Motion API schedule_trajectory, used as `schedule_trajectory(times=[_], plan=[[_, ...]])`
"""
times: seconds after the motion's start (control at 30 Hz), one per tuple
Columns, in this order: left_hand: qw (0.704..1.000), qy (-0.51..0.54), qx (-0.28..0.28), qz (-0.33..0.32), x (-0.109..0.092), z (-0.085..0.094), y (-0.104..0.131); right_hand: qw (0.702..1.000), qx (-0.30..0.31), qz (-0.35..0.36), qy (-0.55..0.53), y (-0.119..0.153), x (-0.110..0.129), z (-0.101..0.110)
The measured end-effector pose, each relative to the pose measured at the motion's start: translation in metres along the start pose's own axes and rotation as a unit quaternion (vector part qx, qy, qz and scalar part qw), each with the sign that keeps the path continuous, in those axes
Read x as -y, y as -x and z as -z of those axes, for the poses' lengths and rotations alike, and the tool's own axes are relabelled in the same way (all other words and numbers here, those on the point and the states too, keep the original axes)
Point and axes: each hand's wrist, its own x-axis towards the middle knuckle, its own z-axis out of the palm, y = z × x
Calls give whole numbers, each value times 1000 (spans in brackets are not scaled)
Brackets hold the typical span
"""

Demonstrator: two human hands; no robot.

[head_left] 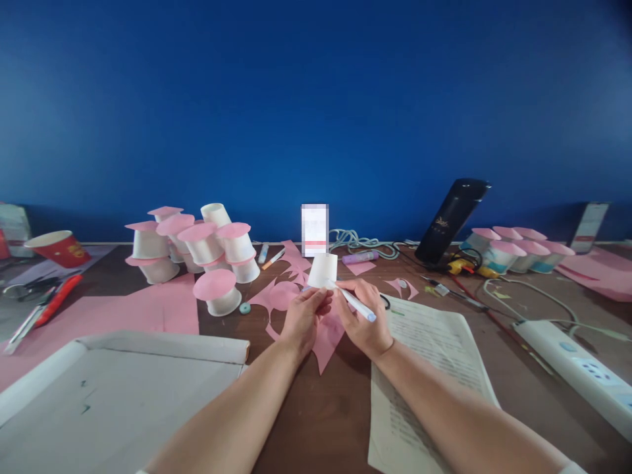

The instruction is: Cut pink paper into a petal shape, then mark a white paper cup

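My left hand (307, 317) is closed on the lower part of a small white paper cup (323, 270), which it holds up over the middle of the table. In my right hand (366, 316) is a white marker with a blue end (359, 304), its tip end close to the cup wall; I cannot tell whether it touches. Pink paper scraps (328, 339) with cut-out curves lie under and around both hands. A phone (315, 230) with a blurred screen stands upright just behind the cup.
Left stand stacked white cups topped with pink paper discs (201, 234), a red paper cup (59, 249), a utility knife (58, 299) and a white box lid (148, 388). Right are a printed sheet (434, 368), a black bottle (451, 220), more topped cups (503, 255) and a power strip (577, 362).
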Motion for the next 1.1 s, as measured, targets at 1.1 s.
schedule_trajectory(times=[1.1], plan=[[1000, -16, -2, 1, 0, -1, 2, 1000, -10, 5, 4, -1, -2, 0]])
